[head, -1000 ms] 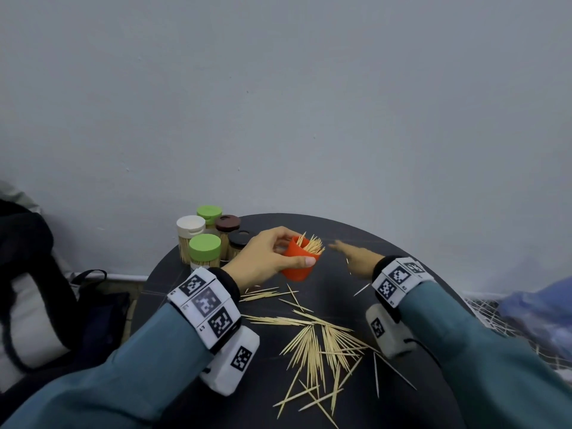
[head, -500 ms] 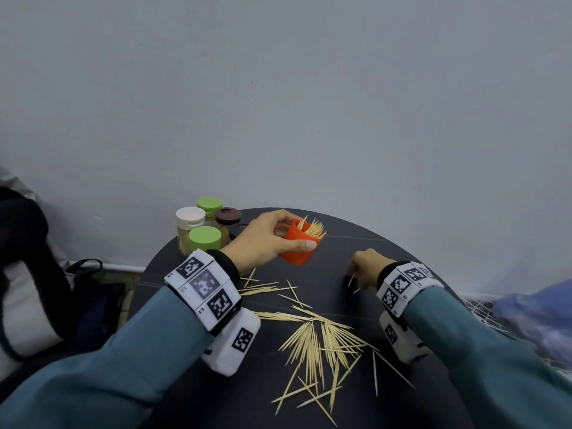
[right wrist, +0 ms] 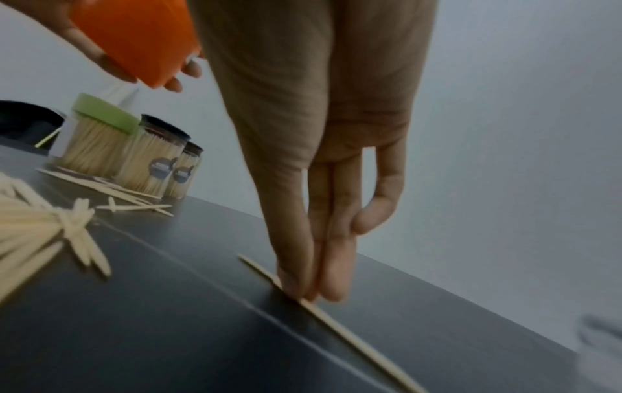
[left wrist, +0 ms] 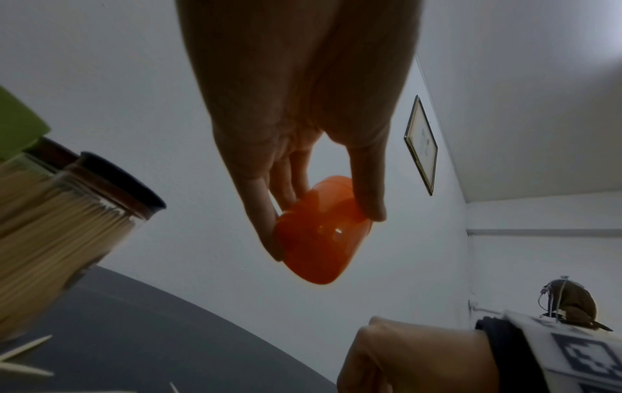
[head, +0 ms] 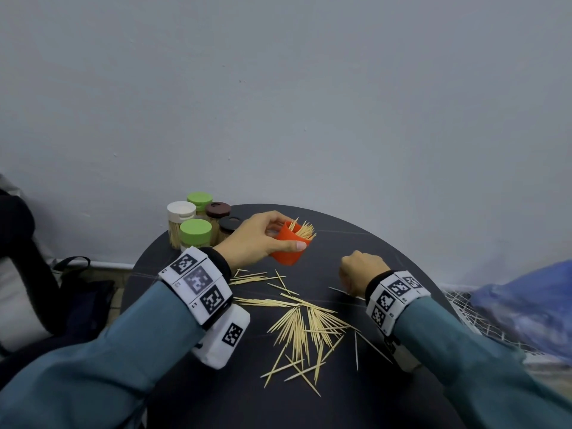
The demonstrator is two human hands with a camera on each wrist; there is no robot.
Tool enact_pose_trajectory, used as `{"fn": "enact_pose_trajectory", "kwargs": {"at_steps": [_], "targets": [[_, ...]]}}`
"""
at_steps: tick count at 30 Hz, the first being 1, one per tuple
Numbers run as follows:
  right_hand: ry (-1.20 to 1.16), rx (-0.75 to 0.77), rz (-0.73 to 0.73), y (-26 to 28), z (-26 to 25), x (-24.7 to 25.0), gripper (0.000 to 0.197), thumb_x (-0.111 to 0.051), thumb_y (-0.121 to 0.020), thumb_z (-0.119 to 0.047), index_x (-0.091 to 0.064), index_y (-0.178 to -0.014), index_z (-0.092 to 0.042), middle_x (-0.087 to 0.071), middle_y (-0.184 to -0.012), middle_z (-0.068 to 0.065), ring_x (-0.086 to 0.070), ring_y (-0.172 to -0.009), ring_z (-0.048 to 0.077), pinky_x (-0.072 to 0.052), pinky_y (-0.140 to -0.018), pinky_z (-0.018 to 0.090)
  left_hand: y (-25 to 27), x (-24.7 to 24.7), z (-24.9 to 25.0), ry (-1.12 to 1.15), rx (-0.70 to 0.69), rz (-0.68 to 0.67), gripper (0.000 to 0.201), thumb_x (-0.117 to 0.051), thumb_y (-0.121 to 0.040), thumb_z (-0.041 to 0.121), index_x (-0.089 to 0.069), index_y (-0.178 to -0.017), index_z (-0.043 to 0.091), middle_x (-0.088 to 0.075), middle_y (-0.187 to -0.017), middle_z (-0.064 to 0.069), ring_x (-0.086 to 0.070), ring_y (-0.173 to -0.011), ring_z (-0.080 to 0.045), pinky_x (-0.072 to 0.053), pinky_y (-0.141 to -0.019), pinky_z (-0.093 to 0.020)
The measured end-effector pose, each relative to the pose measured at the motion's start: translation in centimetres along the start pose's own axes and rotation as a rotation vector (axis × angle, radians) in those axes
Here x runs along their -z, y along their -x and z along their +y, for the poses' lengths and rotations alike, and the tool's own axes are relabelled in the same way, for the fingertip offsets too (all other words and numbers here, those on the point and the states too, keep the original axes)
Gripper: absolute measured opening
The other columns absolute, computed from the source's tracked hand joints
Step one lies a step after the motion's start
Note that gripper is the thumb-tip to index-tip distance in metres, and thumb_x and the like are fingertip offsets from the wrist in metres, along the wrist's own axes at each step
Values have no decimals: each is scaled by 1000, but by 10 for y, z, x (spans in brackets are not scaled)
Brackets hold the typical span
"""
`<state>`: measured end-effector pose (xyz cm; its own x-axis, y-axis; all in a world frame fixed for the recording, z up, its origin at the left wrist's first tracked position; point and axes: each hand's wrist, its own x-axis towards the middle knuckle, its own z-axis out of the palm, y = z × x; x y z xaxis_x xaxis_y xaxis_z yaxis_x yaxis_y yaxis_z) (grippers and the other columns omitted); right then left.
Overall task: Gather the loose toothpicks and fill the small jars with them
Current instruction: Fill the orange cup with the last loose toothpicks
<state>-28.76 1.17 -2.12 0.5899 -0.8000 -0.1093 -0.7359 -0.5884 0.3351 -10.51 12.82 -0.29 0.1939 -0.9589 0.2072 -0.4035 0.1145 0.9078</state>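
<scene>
My left hand (head: 288, 234) grips a small orange jar (head: 286, 253) and holds it tilted above the round black table (head: 365, 239), with a tuft of toothpicks sticking out of its mouth. In the left wrist view the thumb and fingers wrap the orange jar (left wrist: 319, 239). My right hand (head: 356, 274) is down on the table to the right. Its straight fingertips (right wrist: 313, 289) press on a single toothpick (right wrist: 353, 343) lying flat, while the thumb stays off it. A pile of loose toothpicks (head: 303, 326) lies between my arms.
A cluster of lidded jars packed with toothpicks stands at the table's back left: a white lid (head: 181, 212), green lids (head: 195, 232) and dark lids (head: 229, 224). A dark bag (head: 18, 274) sits left of the table. Blue plastic (head: 526, 305) lies at the right.
My right hand drew back from beside the orange jar, came down toward me on the right, and now touches a toothpick on the table. The left hand still holds the jar.
</scene>
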Motion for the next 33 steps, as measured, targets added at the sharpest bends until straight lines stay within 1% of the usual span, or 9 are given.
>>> {"fn": "enact_pose_trajectory", "kwargs": {"at_steps": [7,10,14,17,19,22,27,31,33], "targets": [[-249,27,-68,11,0,-5,8,-65,-78,-8,-65,-86,-11,-63,-102,11,-63,-92,28,-55,-81,38,4,0,1,-8,7,-9,53,-74,-77,25,-53,-124,16,-57,-114,4,-53,-107,-11,-44,-74,-14],[-299,78,-78,16,-9,-4,9,-66,-80,-9,-68,-88,-6,-66,-100,12,-64,-89,26,-56,-79,37,6,-1,2,-18,9,-20,53,-74,-77,26,-52,-125,17,-56,-117,2,-53,-110,-13,-44,-74,-14],[-397,73,-115,31,-27,-2,34,-57,-91,-35,-63,-98,-3,-63,-93,8,-60,-82,19,-52,-73,29,6,-2,2,-12,11,-20,52,-73,-78,25,-52,-125,17,-55,-115,4,-52,-106,-11,-43,-72,-12],[-396,47,-215,42,-36,0,47,-61,-82,-54,-53,-77,-8,-53,-76,1,-51,-68,14,-44,-59,24,4,-5,4,1,8,-24,53,-74,-77,26,-53,-125,17,-57,-118,2,-54,-110,-13,-45,-76,-16],[-362,48,-252,44,-40,1,46,-67,-79,-50,-55,-86,-6,-54,-84,3,-53,-76,16,-45,-64,27,3,-9,3,3,15,-35,55,-75,-76,28,-53,-125,17,-58,-121,0,-55,-112,-15,-46,-83,-22],[-397,58,-235,43,-44,0,51,-69,-80,-40,-55,-114,-4,-57,-112,9,-57,-101,23,-50,-84,33,4,-13,3,-7,23,-48,56,-74,-77,27,-52,-127,16,-57,-122,0,-54,-111,-14,-45,-84,-24],[-420,72,-205,41,-50,-1,36,-65,-86,-22,-56,-117,-4,-58,-117,12,-58,-105,26,-50,-88,34,4,-16,5,-16,27,-65,56,-73,-79,27,-51,-129,15,-55,-122,0,-52,-109,-13,-45,-82,-23],[-406,66,-202,40,-53,1,31,-63,-87,-18,-57,-112,0,-58,-117,16,-57,-100,27,-48,-83,34,3,-17,5,-25,33,-66,56,-74,-78,27,-51,-128,15,-56,-123,-1,-53,-112,-16,-45,-85,-26],[-384,61,-202,40,-55,3,34,-61,-89,-17,-54,-116,1,-56,-119,16,-57,-106,30,-47,-86,34,4,-17,6,-21,33,-64,56,-74,-78,27,-51,-128,15,-56,-122,0,-53,-111,-15,-45,-84,-26]]}}
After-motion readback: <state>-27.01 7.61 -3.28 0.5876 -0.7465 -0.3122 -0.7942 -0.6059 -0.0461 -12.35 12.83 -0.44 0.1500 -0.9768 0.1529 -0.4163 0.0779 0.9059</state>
